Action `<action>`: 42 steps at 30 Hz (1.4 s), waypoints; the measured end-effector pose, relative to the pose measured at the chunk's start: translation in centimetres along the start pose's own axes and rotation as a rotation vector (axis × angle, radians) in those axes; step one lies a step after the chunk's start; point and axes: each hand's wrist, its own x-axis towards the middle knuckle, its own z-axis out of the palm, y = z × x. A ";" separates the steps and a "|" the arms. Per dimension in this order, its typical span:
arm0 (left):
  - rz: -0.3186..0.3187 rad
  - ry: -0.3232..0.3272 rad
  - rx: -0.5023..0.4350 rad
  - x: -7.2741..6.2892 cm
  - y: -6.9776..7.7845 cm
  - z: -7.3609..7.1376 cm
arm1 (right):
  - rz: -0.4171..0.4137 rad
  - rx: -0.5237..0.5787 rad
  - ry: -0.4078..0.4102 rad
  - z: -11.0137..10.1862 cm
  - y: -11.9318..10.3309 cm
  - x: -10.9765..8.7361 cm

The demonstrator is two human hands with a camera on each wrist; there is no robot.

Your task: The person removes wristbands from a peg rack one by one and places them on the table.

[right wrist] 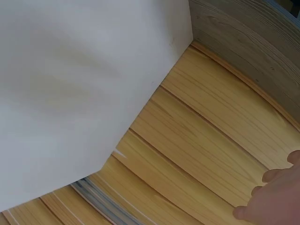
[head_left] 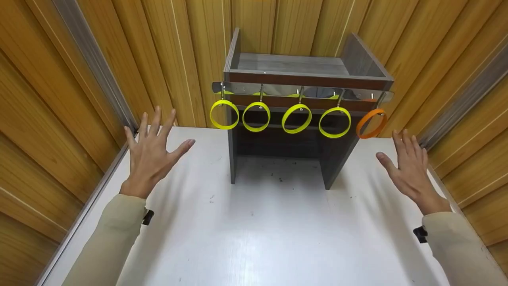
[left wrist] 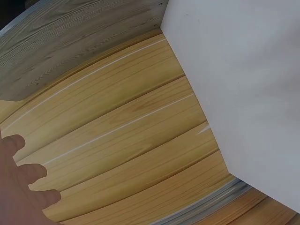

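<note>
My left hand [head_left: 149, 155] is held over the white table on the left, fingers spread and holding nothing. On the right my right hand [head_left: 410, 171] is also spread, just below and to the right of an orange ring [head_left: 358, 129]. The ring hangs from the last hook of a metal hook rail [head_left: 274, 89]. Along the same rail hang several yellow rings, among them the leftmost yellow ring [head_left: 212, 115] and another yellow ring [head_left: 349, 124] beside the orange one. Fingertips of each hand show at the lower edge of its wrist view.
Behind the rail stands a grey wooden shelf unit [head_left: 341, 159] with an upper tray and an open space beneath. It stands on the white table [head_left: 274, 238]. Wood-plank walls [head_left: 39, 119] surround the table, with grey metal strips [head_left: 95, 59] at the corners.
</note>
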 end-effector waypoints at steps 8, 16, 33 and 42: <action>0.031 0.094 -0.086 0.4 1.0 -0.5 | -0.018 0.187 0.032 0.8 -0.3 -0.3; 0.018 0.146 -0.221 1.2 2.2 -1.3 | 0.015 0.272 0.043 1.5 -1.3 -0.5; 0.015 0.207 -0.510 2.4 4.2 -2.2 | 0.071 0.411 0.055 3.6 -2.8 -0.9; -0.006 0.207 -0.673 2.9 5.2 -2.5 | 0.068 0.552 0.102 5.0 -3.4 -0.9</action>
